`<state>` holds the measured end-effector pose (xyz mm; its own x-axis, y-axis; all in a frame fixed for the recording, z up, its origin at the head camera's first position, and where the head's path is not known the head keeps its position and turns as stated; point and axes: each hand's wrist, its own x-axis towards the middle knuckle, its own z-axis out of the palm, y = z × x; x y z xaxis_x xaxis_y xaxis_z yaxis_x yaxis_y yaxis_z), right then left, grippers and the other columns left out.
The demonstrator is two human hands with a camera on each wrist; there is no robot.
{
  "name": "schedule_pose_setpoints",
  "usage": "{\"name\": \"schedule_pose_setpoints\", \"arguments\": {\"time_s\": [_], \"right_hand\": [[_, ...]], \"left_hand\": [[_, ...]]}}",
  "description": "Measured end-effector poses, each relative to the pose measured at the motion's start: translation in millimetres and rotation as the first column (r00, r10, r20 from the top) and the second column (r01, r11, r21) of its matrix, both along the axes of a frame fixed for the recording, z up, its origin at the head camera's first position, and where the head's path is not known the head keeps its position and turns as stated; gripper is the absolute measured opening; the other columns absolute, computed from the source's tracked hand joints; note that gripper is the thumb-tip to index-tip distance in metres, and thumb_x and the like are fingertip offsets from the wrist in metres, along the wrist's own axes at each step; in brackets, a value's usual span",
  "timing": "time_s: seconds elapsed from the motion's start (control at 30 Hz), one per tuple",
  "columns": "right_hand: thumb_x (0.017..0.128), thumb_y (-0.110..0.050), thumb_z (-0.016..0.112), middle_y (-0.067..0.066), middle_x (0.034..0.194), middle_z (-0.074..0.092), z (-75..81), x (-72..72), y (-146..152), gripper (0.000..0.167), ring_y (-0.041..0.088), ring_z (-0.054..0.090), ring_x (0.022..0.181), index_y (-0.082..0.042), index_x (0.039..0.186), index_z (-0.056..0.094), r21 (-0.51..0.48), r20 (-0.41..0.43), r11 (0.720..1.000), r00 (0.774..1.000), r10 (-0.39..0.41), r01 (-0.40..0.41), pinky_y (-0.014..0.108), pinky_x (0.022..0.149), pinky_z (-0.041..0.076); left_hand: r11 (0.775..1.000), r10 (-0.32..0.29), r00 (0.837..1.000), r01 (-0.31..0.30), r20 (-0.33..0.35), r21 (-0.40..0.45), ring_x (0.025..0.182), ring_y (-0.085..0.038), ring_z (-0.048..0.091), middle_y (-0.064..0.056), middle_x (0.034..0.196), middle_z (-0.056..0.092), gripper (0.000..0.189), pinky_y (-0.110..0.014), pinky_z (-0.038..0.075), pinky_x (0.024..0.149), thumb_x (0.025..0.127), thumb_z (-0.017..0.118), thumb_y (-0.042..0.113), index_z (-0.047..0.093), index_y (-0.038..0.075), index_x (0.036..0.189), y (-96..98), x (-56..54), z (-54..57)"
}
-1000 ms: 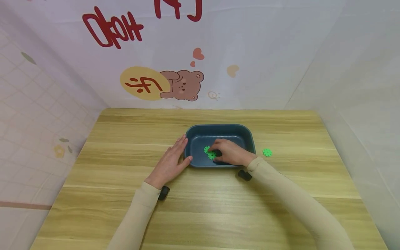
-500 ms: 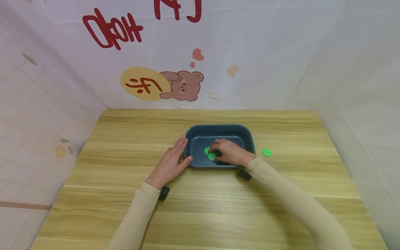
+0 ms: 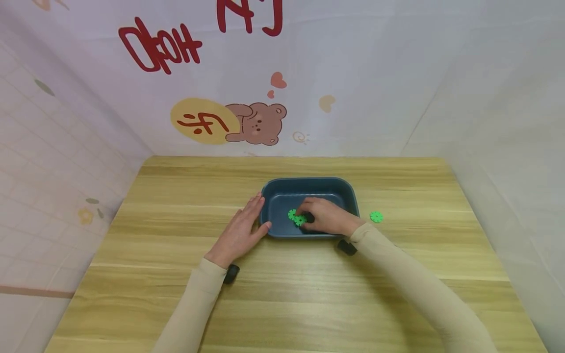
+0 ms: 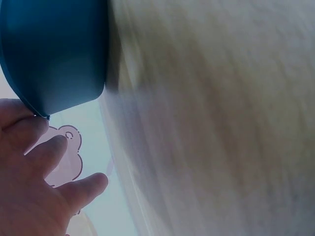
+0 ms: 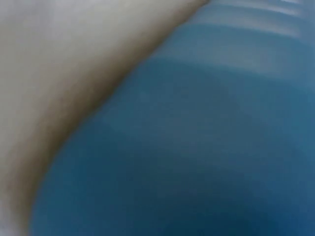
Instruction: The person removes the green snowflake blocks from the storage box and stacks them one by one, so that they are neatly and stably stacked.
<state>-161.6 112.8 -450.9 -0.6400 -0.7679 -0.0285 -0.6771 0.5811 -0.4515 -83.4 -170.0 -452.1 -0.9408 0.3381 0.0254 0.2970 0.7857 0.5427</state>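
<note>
The tray (image 3: pixel 305 185) is touched at its left end by the straight fingers of the left hand (image 3: pixel 242 229), perhaps for steadying. Inside, near centre-left, two green discs (image 3: pixel 299 221) are met by the right hand's (image 3: pixel 327 216) curled grip; pinching cannot be confirmed.

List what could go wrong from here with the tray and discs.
Two green discs sit close together; the right hand might drag both.
The left hand touches the blue tray at one end, apparently without gripping it, so a bump could shift it.
A third green disc lies outside, near the right sleeve, which might brush it.
</note>
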Motion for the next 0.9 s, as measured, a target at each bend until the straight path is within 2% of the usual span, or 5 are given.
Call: {"name": "schedule_pose_setpoints", "arguments": {"time_s": [0.27,0.57,0.9], "right_hand": [[0.093,-0.020,0.078,0.003,0.119,0.068,11.0,5.6,8,0.033,0.019,0.066,0.109,-0.008,0.123,0.074,-0.039,0.000,0.999,1.000,-0.030,0.030,0.038,0.095,0.055],[0.093,-0.020,0.078,0.000,0.116,0.067,24.4,13.2,17,0.030,0.024,0.066,0.103,-0.010,0.122,0.074,-0.109,0.005,0.992,0.998,-0.061,0.061,0.039,0.089,0.055],[0.093,-0.023,0.079,-0.005,0.114,0.067,31.0,22.3,32,0.028,0.017,0.064,0.104,-0.015,0.119,0.075,-0.231,-0.014,0.966,0.993,-0.118,0.112,0.039,0.088,0.058]], "left_hand": [[1.000,-0.004,1.000,0.004,-0.007,0.002,0.158,-0.027,0.020,-0.003,0.172,0.017,0.076,-0.059,0.024,0.123,0.106,0.055,0.048,0.028,0.006,0.164,0.4,0.8,0.6],[1.000,0.009,1.000,-0.009,0.000,0.006,0.157,-0.027,0.020,-0.002,0.172,0.018,0.076,-0.060,0.024,0.123,0.106,0.057,0.045,0.028,0.007,0.164,0.2,1.9,-0.4],[0.999,-0.006,1.000,0.007,-0.010,0.035,0.158,-0.026,0.020,-0.003,0.172,0.019,0.074,-0.061,0.024,0.122,0.108,0.049,0.050,0.027,0.006,0.164,-0.7,2.7,-0.5]]}}
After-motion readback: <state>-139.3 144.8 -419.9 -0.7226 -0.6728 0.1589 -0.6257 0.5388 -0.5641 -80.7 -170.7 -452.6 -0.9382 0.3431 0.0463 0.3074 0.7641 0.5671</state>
